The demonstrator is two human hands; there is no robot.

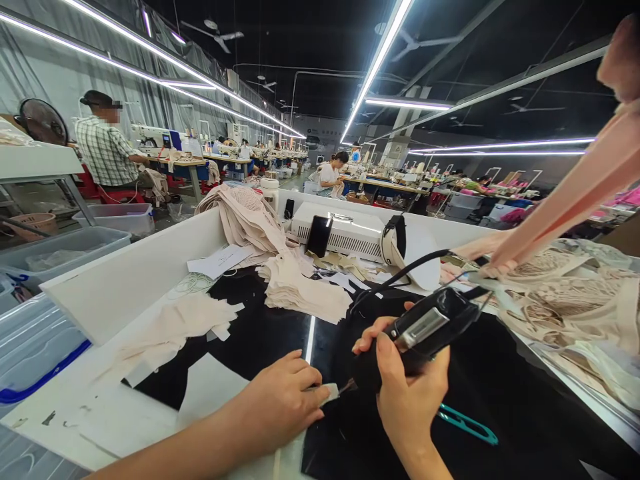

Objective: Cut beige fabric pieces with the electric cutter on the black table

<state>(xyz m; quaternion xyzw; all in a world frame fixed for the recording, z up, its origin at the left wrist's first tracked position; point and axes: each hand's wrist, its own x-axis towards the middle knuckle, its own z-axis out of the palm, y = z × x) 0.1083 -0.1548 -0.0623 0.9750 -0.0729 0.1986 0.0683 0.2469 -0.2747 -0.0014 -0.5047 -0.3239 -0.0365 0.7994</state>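
Note:
In the head view my right hand (413, 393) is wrapped round a black corded power tool (425, 330) with a shiny metal plate on its side. A pink fabric strip (555, 193) comes down from the upper right to near the tool's back end. My left hand (283, 403) is closed, fingertips down at the table, on a small pale piece (330, 393). Thin dark bristle-like strands stick out of that piece toward the tool; its exact kind is unclear. Beside my right wrist, a teal looped handle (470, 425) lies on the black table surface (350, 440).
Stacked beige fabric pieces (300, 290) lie ahead, more cut pieces (175, 327) at left. Behind them stand a white vented box (345, 230) and a phone (319, 235). Beige lace garments (565, 293) heap at right. White boards (135, 280) edge the table. People work at sewing machines beyond.

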